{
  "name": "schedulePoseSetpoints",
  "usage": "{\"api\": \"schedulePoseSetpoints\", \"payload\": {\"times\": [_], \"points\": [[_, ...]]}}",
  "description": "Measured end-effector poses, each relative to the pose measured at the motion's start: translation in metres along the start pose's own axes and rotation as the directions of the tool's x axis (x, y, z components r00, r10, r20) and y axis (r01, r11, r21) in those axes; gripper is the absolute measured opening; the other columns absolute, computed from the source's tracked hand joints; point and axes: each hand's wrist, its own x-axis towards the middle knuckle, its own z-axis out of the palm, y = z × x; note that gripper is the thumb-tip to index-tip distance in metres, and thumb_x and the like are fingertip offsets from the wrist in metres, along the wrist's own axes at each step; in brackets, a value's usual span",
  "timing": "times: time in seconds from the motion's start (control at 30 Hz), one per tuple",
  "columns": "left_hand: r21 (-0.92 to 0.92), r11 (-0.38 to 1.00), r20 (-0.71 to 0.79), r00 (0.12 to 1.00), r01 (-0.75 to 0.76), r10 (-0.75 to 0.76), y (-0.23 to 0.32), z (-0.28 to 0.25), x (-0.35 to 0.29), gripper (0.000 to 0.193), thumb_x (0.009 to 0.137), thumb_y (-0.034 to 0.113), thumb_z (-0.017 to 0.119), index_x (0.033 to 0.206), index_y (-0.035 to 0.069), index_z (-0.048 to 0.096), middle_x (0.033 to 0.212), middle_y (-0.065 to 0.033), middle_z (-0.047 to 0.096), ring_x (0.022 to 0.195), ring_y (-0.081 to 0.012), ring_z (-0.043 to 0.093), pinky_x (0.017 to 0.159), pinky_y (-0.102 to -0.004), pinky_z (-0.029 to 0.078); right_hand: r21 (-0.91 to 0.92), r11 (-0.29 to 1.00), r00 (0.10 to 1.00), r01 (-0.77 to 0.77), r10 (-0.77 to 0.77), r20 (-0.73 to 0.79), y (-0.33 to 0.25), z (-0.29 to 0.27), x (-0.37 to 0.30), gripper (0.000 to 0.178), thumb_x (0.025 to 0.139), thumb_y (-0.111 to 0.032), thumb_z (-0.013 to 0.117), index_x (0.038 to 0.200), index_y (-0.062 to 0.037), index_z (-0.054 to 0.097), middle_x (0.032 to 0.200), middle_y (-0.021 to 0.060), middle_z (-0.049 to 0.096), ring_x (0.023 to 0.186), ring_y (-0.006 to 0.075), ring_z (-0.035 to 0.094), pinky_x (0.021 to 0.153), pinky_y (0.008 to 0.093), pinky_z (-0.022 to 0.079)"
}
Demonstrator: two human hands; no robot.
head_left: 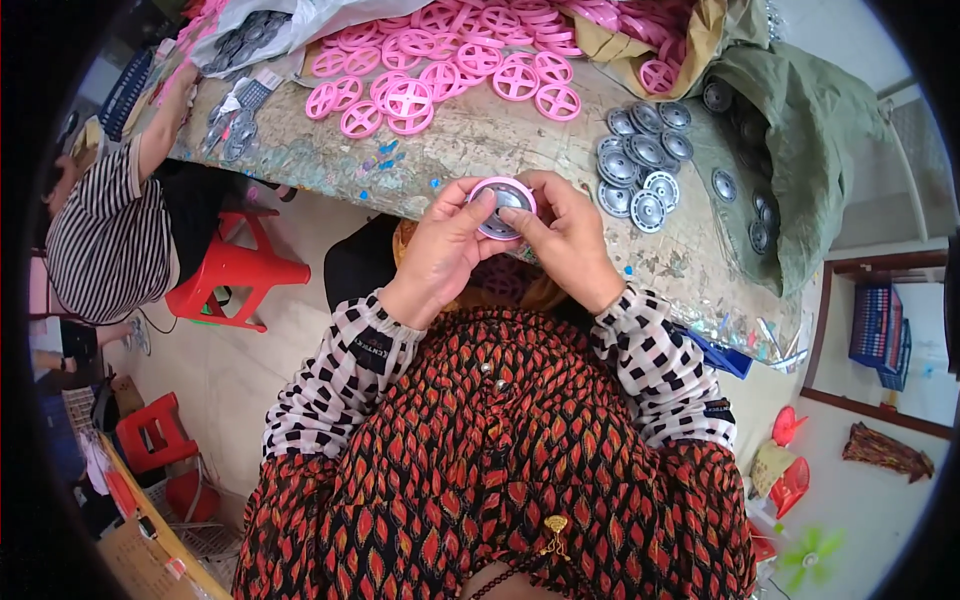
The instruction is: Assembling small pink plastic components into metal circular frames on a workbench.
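Observation:
Between my two hands, just over the table's near edge, is a pink plastic wheel rim [503,181] with a grey hubcap-like disc [514,198] set inside it. My left hand [447,240] grips the left side, thumb lying on the disc's face. From the right, my right hand [565,235] holds the rim, its thumb pressed on the disc near the middle. The fingers behind the wheel are partly hidden. Beyond my hands lies a heap of pink spoked wheels [409,98]. A pile of grey discs [647,151] rests to the right of my hands.
The worn table [300,165] spans the far side. A green sack [800,150] with grey discs lies at right, a brown sack [605,45] of pink wheels behind. Another person in a striped shirt [105,240] works at left near a red stool [240,270]. A blue bin [715,352] is below right.

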Motion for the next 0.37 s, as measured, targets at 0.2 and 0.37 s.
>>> {"api": "schedulePoseSetpoints", "payload": {"times": [0.2, 0.37], "points": [[0.276, 0.961, 0.014, 0.999, -0.035, 0.032, -0.012, -0.030, -0.021, 0.042, 0.088, -0.006, 0.060, 0.126, 0.005, 0.047, 0.118, -0.0092, 0.060, 0.106, -0.0196, 0.062, 0.092, -0.0371, 0.055, 0.222, 0.962, 0.966, -0.161, 0.107, 0.236, 0.021, 0.005, -0.009, 0.033, 0.089, -0.008, 0.068, 0.119, 0.0004, 0.056, 0.099, 0.0030, 0.064, 0.088, 0.0094, 0.060, 0.077, 0.0243, 0.049], [0.663, 0.748, 0.046, 0.999, -0.014, -0.022, -0.009, -0.053, -0.042, 0.046, 0.087, -0.007, 0.059, 0.129, 0.003, 0.045, 0.118, -0.0081, 0.058, 0.109, -0.0168, 0.059, 0.093, -0.0305, 0.052, -0.100, 0.993, 0.935, -0.069, 0.099, 0.339, 0.029, 0.020, -0.022, 0.038, 0.092, -0.011, 0.065, 0.128, -0.0043, 0.053, 0.099, 0.0074, 0.065, 0.090, 0.0125, 0.060, 0.081, 0.0269, 0.050]]}}
